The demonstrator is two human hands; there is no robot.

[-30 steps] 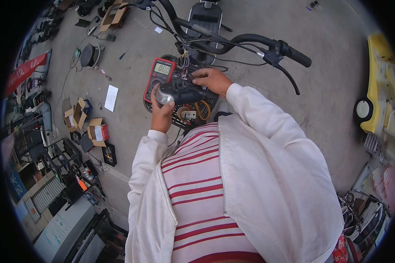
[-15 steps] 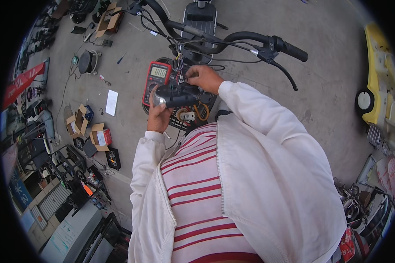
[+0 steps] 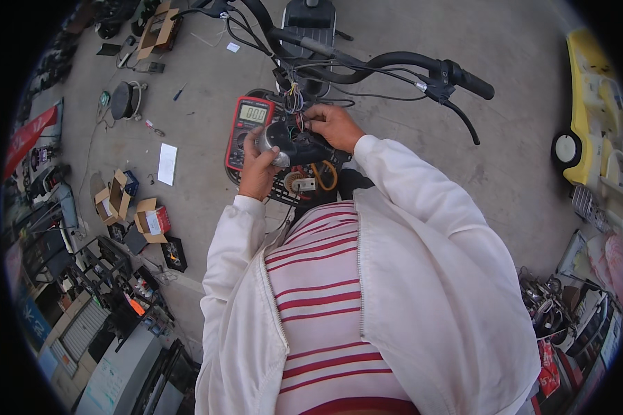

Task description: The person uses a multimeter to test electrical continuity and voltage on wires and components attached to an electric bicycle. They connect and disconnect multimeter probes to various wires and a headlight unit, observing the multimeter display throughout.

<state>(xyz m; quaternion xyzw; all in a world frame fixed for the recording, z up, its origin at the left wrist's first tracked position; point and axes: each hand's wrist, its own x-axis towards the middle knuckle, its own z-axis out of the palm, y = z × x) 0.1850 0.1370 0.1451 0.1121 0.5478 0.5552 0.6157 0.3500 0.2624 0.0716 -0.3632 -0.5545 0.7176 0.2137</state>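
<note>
My left hand (image 3: pixel 258 171) is closed around a black rounded headlight housing (image 3: pixel 306 148) with a silvery end, thumb on top and fingers behind. The housing is tilted, and thin wires run into its hollow side. At its far edge my right hand (image 3: pixel 335 128) pinches thin wires, the fingertips partly hidden. A bundle of coloured wires (image 3: pixel 294 98) hangs from the handlebar (image 3: pixel 394 59) just beyond. Left of the housing lies a red multimeter (image 3: pixel 252 113) with a lit display. Under my hands are an orange coiled cable (image 3: pixel 328 177) and a pale block (image 3: pixel 303 185) on a black rack.
The scooter's footboard (image 3: pixel 309 43) extends away beyond the handlebar, whose brake lever (image 3: pixel 464 119) juts right. On the floor at left lie open cardboard boxes (image 3: pixel 147 216), a white sheet (image 3: pixel 167 164) and a screwdriver (image 3: pixel 179 91). A yellow vehicle body (image 3: pixel 579 90) stands at right.
The headlight housing has turned and tilted in my left hand, so its hollow side shows more. My right hand stays at the wires. The whole view has shifted slightly.
</note>
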